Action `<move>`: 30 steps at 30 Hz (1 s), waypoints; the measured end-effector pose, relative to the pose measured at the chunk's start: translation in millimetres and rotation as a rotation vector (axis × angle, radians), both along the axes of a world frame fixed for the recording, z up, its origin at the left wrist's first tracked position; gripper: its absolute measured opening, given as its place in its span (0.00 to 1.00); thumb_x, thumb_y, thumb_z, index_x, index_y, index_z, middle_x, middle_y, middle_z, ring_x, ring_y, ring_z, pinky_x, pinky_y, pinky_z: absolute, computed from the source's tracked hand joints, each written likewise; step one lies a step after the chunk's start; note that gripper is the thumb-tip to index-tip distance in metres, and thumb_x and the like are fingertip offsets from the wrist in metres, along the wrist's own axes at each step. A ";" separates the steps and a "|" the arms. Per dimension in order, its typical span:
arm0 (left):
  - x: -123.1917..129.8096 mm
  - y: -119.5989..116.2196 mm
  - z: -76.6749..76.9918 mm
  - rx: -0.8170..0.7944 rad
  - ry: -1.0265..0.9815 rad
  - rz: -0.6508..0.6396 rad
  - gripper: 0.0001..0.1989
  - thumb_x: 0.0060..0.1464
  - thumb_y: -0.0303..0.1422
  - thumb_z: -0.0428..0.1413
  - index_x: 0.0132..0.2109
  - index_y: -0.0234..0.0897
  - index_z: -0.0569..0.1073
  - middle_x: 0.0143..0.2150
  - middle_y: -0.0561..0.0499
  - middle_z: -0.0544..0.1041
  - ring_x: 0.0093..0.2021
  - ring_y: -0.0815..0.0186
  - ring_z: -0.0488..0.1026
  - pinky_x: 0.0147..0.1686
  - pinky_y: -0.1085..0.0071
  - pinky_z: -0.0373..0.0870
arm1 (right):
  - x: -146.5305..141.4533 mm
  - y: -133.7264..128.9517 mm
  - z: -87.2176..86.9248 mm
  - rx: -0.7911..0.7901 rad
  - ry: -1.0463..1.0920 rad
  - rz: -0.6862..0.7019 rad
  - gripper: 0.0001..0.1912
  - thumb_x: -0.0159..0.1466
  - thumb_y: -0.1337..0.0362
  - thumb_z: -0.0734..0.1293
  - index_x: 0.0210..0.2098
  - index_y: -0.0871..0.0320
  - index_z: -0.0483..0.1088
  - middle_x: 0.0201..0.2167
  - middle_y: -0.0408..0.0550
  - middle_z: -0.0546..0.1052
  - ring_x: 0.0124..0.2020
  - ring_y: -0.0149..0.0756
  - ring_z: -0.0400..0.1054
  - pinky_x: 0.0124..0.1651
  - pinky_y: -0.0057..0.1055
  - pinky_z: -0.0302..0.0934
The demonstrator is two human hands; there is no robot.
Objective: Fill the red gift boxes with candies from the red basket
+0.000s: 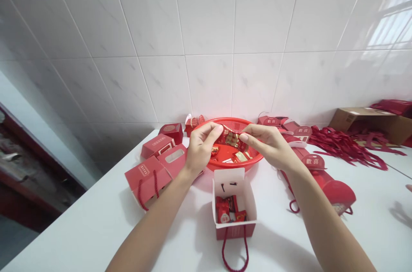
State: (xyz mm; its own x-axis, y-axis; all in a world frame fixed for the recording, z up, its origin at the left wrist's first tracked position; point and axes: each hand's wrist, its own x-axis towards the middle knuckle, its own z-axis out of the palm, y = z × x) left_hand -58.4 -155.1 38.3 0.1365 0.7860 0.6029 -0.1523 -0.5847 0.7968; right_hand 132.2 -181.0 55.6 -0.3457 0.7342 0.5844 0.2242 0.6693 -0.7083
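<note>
Over the red plastic basket (257, 158), my left hand (203, 143) and my right hand (268, 143) each pinch one end of a red and gold candy packet (232, 138). What exactly is inside the packet I cannot make out. Several wrapped candies (242, 157) lie in the basket beneath. Closer to me stands an open red gift box (251, 203) with white inside walls, its flap up at the back. Red wrapped sweets (224, 212) sit inside it, and its dark red cord handle (247, 250) hangs toward me.
Red cartons (146, 171) with cord handles lie to the left. On the right are more red boxes (339, 192), a heap of red ribbons (344, 145) and a brown cardboard box (354, 115). A tiled wall (209, 79) rises behind the white table (106, 212).
</note>
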 end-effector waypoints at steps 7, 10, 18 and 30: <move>-4.7 -4.0 5.4 0.012 0.177 -0.095 0.14 0.56 0.43 0.61 0.32 0.36 0.79 0.28 0.51 0.76 0.30 0.67 0.72 0.33 0.72 0.70 | 0.9 -4.4 0.0 0.070 -0.132 -0.028 0.17 0.70 0.56 0.64 0.28 0.59 0.71 0.25 0.44 0.74 0.28 0.30 0.67 0.33 0.25 0.61; -3.4 -4.3 3.1 0.048 0.150 -0.025 0.14 0.58 0.41 0.60 0.31 0.35 0.79 0.28 0.51 0.77 0.30 0.68 0.72 0.33 0.73 0.70 | -1.0 -5.0 -0.6 0.060 -0.090 -0.040 0.17 0.69 0.55 0.65 0.27 0.59 0.70 0.24 0.43 0.73 0.27 0.30 0.67 0.32 0.26 0.61; 3.8 -5.7 -2.6 -0.029 0.011 -0.007 0.15 0.56 0.44 0.61 0.31 0.36 0.78 0.26 0.53 0.75 0.27 0.69 0.70 0.30 0.74 0.70 | -3.9 -4.6 -2.1 0.060 -0.064 0.003 0.21 0.69 0.53 0.64 0.24 0.57 0.63 0.22 0.40 0.63 0.25 0.29 0.58 0.28 0.27 0.56; -3.5 -10.4 7.2 -0.141 0.093 -0.245 0.09 0.49 0.38 0.67 0.35 0.37 0.82 0.25 0.52 0.76 0.25 0.69 0.73 0.29 0.72 0.73 | 5.3 -7.5 -0.9 0.002 -0.145 0.072 0.17 0.70 0.54 0.63 0.29 0.59 0.69 0.25 0.42 0.69 0.28 0.30 0.63 0.31 0.27 0.57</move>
State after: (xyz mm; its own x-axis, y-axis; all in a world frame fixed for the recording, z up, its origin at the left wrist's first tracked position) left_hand -62.0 -165.4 45.5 0.3823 0.7980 0.4659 -0.1981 -0.4217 0.8848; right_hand 137.5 -188.4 54.7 -0.4785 0.7034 0.5257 0.2750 0.6885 -0.6710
